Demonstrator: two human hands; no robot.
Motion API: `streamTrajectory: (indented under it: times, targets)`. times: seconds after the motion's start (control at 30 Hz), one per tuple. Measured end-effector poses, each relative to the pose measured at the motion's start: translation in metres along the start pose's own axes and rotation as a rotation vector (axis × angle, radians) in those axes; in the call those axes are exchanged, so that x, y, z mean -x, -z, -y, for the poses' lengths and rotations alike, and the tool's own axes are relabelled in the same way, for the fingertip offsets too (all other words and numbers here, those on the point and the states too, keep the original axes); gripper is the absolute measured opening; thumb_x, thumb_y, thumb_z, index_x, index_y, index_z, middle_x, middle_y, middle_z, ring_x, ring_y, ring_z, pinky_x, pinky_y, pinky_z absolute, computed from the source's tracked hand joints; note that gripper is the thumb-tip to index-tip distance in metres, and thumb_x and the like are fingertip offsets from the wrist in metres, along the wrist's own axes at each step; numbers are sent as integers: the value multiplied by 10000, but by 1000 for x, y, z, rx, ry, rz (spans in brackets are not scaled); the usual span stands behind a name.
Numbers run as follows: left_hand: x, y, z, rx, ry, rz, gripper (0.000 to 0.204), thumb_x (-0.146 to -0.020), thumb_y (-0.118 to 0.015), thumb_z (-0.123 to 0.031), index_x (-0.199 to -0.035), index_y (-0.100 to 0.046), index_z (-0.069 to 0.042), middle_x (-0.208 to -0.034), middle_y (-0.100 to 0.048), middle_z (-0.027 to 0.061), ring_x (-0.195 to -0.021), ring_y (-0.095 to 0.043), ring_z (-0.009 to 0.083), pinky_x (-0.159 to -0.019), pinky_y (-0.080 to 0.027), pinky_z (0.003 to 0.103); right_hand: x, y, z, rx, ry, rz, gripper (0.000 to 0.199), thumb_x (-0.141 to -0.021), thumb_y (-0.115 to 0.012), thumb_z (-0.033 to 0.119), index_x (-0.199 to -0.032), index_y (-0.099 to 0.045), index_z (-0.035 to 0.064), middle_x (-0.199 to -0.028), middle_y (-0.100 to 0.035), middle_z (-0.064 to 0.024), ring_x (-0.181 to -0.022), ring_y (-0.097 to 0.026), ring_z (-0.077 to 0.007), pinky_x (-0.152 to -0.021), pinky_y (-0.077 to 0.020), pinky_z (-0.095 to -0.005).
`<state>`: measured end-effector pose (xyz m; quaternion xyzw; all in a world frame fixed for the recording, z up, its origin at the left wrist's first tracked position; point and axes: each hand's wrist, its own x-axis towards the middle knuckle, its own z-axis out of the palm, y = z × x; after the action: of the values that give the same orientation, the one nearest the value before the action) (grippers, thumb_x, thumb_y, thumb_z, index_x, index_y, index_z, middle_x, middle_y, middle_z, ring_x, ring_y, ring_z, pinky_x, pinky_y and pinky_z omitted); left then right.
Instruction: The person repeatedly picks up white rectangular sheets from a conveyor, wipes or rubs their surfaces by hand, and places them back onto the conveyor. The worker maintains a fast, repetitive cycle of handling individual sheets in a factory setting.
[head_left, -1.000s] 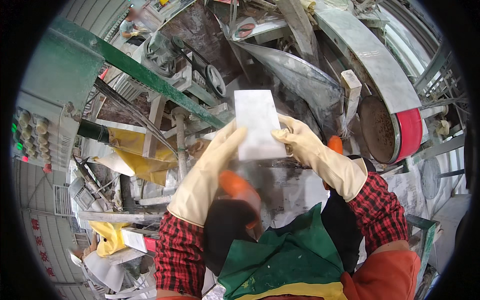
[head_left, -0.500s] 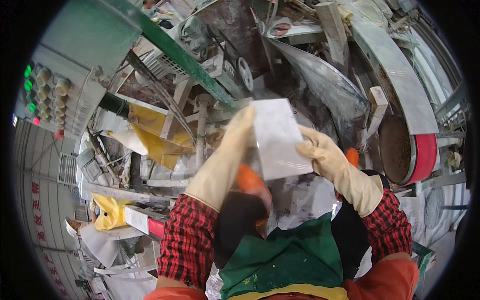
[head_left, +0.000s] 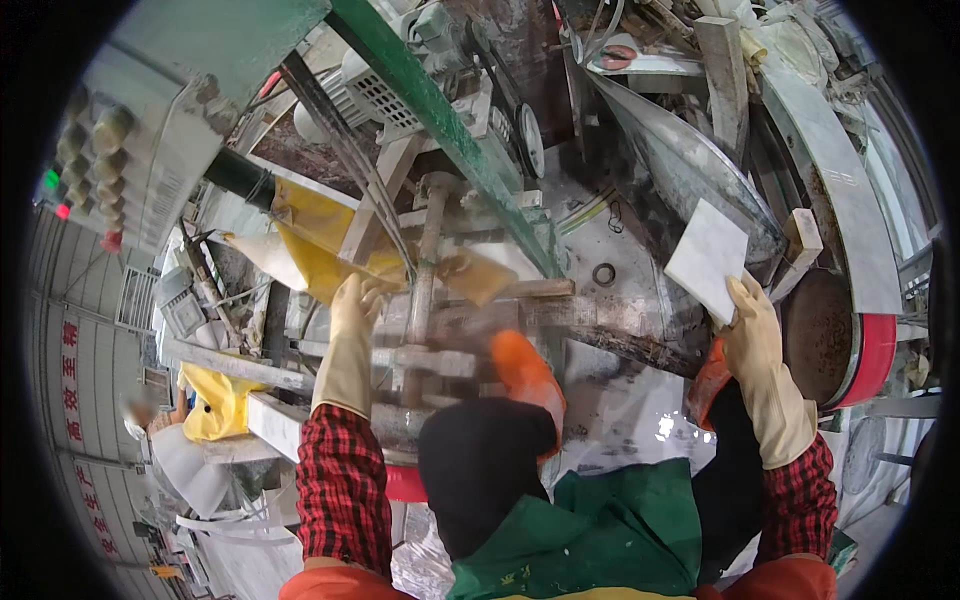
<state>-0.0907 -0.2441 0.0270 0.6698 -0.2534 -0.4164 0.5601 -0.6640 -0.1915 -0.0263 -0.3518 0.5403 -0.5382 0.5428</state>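
Observation:
A white marble tile [head_left: 708, 260] is raised at the right, tilted, in the grip of my right hand [head_left: 752, 330]. The gloved fingers and thumb hold it by its lower corner, beside a curved grey metal sheet [head_left: 690, 165]. My left hand [head_left: 352, 305], in the same cream rubber glove, is off the tile. It reaches forward at the left with loosely bent fingers, holding nothing that I can see. A yellow sheet [head_left: 310, 250] hangs just beyond these fingers; whether they touch it I cannot tell.
A control panel [head_left: 100, 150] with knobs and lights stands at the far left. A green metal beam [head_left: 450, 140] slants over a belt-driven motor. At the right are a red-rimmed drum [head_left: 870, 360] and a long pale slab [head_left: 825, 190]. My orange boots [head_left: 530, 380] are on the wet floor.
The tile was in front of me between both hands. My left hand has let go and moved left; my right hand has carried the tile to the right. The view has shifted slightly.

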Motion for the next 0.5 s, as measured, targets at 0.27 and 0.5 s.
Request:
streamTrajectory:
  times: [0.27, 0.5]
  targets:
    - [-99, 42, 28, 211, -36, -93, 704, -1047, -393, -506, -1587, -231, -83, -1653, -240, 93, -1518, -223, 205, -1245, -180, 341, -8, -28, 16, -277, -132, 6, 542, -943, -664, 181, -1377, -492, -93, -1233, -658, -133, -1071, -658, -188, -916, -510, -288]
    - [-89, -34, 10, 323, -74, -77, 524, -1064, -449, -356, -1468, -389, -27, -1472, -478, 83, -1337, -461, 196, -1167, -378, 347, -5, -14, 19, -306, -140, -4, 592, -957, -661, 301, -1421, -488, -24, -1215, -649, -54, -1018, -619, -110, -813, -475, -248]
